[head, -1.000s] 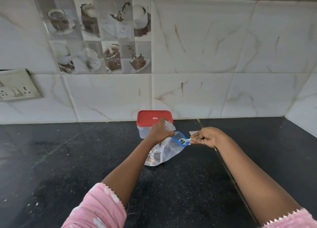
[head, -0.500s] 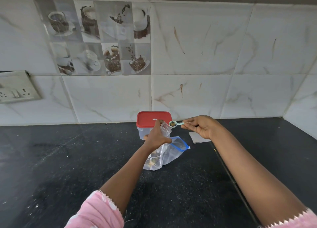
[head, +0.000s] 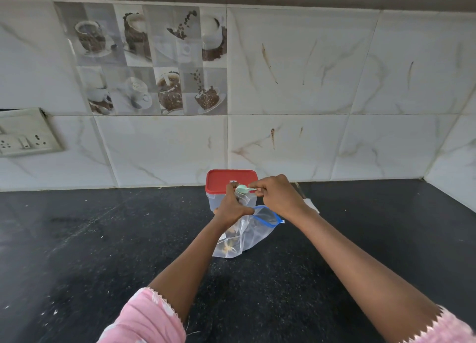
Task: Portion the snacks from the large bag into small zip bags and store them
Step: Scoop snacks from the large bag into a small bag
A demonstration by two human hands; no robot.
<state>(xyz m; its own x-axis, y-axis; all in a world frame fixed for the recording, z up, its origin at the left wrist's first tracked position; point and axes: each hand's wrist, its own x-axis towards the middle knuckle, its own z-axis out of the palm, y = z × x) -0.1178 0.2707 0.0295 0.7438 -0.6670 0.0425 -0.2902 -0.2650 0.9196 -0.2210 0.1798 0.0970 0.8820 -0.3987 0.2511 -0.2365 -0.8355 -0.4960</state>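
Note:
A large clear zip bag [head: 253, 233] with a blue zip edge lies on the black counter, a few brown snacks at its bottom. My left hand [head: 230, 208] holds a small clear bag [head: 243, 197] upright above it. My right hand [head: 279, 195] pinches the handle of a small pale green spoon [head: 242, 188], whose bowl is turned over at the small bag's mouth. What is inside the small bag cannot be made out.
A clear plastic box with a red lid [head: 230, 180] stands just behind my hands, against the tiled wall. A white paper scrap [head: 311, 204] lies to the right of my right wrist. A socket panel [head: 24, 132] is on the wall at far left.
My right hand lifted the spoon out of the large bag's mouth, carried it up and left, and tipped it over the small bag held by my left hand.

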